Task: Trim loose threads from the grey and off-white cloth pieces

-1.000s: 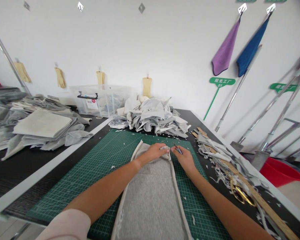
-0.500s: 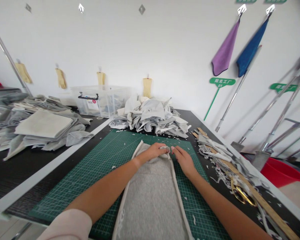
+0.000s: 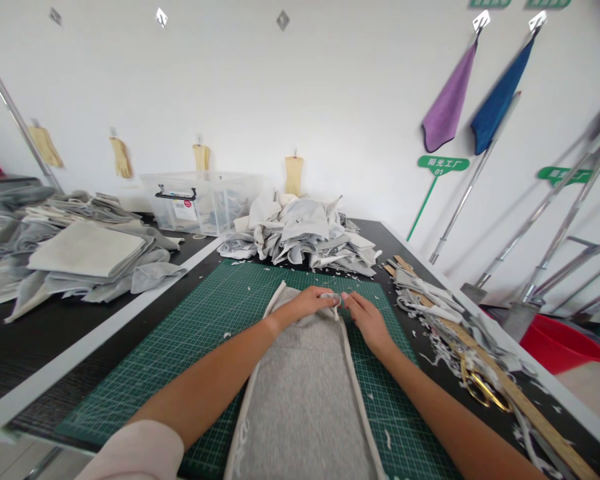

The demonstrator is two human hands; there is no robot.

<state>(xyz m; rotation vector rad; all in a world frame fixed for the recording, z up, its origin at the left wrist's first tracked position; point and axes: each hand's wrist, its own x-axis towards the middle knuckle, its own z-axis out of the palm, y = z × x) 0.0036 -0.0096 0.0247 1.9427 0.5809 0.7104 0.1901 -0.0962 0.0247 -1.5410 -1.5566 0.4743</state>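
Note:
A long grey cloth [image 3: 300, 393] with pale bound edges lies lengthwise on a green cutting mat [image 3: 205, 320]. My left hand [image 3: 307, 303] is at the cloth's far end, its fingers closed in a pinch on the white edge there. My right hand [image 3: 367, 317] sits just to the right, almost touching the left hand's fingertips. Its fingers are curled down over the cloth's far right corner, and whatever they hold is hidden.
A heap of grey and white cloth pieces [image 3: 300, 237] lies beyond the mat. Trimmed scraps [image 3: 430, 300], gold-handled scissors [image 3: 480, 387] and a wooden ruler [image 3: 530, 407] line the right edge. Folded cloths [image 3: 85, 250] and a clear plastic box [image 3: 200, 200] are left, a red tub [image 3: 560, 343] far right.
A thin blue-tipped tool showed in my right hand a second ago and is now out of sight. The hand has closed in toward the left fingertips. The cloth stays put.

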